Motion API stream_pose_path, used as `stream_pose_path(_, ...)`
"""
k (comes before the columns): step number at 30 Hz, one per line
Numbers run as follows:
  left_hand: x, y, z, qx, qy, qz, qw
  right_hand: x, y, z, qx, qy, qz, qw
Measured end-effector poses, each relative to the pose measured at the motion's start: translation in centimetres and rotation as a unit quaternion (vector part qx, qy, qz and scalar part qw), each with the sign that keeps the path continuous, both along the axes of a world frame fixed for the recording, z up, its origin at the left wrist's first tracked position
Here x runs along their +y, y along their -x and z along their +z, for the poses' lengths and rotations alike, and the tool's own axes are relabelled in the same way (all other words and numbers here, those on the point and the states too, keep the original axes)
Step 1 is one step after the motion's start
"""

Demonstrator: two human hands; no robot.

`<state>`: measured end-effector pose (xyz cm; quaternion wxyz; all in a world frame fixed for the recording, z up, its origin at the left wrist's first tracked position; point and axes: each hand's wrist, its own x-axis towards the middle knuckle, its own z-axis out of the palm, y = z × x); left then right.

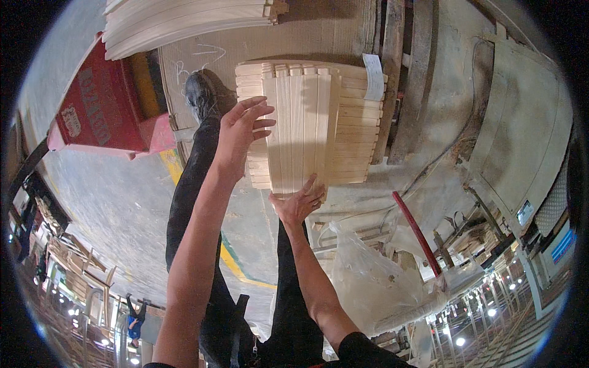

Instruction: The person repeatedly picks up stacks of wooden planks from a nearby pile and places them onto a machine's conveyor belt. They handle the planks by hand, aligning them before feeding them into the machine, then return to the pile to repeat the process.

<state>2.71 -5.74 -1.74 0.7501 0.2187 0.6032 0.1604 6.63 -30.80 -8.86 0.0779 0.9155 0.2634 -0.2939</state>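
L hand (240, 130) — fingers (257, 112) spread, by slat stack (300, 132) L edge | R hand (297, 205) — at near end, grip unclear

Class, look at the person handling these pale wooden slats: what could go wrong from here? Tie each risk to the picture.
The upper bundle of pale, narrow wooden slats lies crosswise over the lower stack of pale wooden slats with no strap visible, so pieces could slip apart.
The bare left hand has its fingers spread at the bundle's side, so that edge may be poorly held.
The black shoe stands close to the stack, so a falling slat might strike it.
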Motion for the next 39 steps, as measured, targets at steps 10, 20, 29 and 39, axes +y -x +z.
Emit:
stream_pose_path(10,0.6,0.0,0.1,0.000,-0.001,0.002,1.000,-0.2,-1.2,0.1,-0.041,0.001,0.055,0.998)
stream_pose_path(20,0.7,-0.8,0.0,0.007,0.001,-0.016,1.000,0.2,-2.2,0.7,-0.018,0.033,0.053,0.998)
stream_pose_path(29,0.5,-1.5,0.2,0.008,0.005,-0.028,1.000,-0.5,0.5,0.5,-0.006,0.051,-0.009,0.999)
stream_pose_path(39,0.5,-1.5,0.2,0.019,0.003,-0.026,0.999,-5.7,-1.2,0.2,0.021,-0.057,-0.013,0.998)
